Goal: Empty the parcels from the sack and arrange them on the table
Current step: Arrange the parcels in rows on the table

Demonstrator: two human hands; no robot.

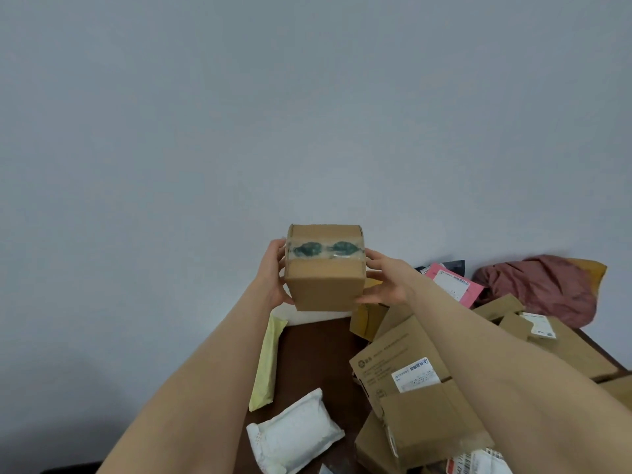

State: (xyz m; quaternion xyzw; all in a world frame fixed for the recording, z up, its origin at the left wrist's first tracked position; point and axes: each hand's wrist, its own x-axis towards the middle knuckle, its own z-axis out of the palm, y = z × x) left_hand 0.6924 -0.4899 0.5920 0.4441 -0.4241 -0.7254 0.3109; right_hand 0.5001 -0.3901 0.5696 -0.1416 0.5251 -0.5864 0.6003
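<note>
Cardboard box (325, 268), taped across the top with a smudged dark band, raised clear of the worktop (314, 357) in front of the pale wall. Clamped between both hands: left hand (273, 271) on the box's 9 o'clock side, right hand (383, 282) on its 3 o'clock side, fingers curled over the edges, thumbs low near the bottom corners.

Directly below, at 6 o'clock from the box, a bare strip of dark worktop. Pale yellow envelope (266, 367) lying along the strip's 9 o'clock edge; white padded parcel (294, 436) nearer, also at 6 o'clock. Heap of flat cartons (403, 367) at 4 o'clock, pink mailer (451, 282) at 3 o'clock, crumpled maroon cloth (540, 285) beyond it, possibly the sack, impossible to tell.

Step in hand, by the look of it: setting this box down in an orderly spot. Best done by lowering straight onto the bare strip, base level, squeeze even from both sides. Stiff walls likely, yet prone to denting, so no hard pinch. Line up square beside the envelope without overlapping it. Avoid the carton heap: uneven, likely to tip the box. Release only with the base sitting flat, then slide out toward 9 and 3 o'clock.
</note>
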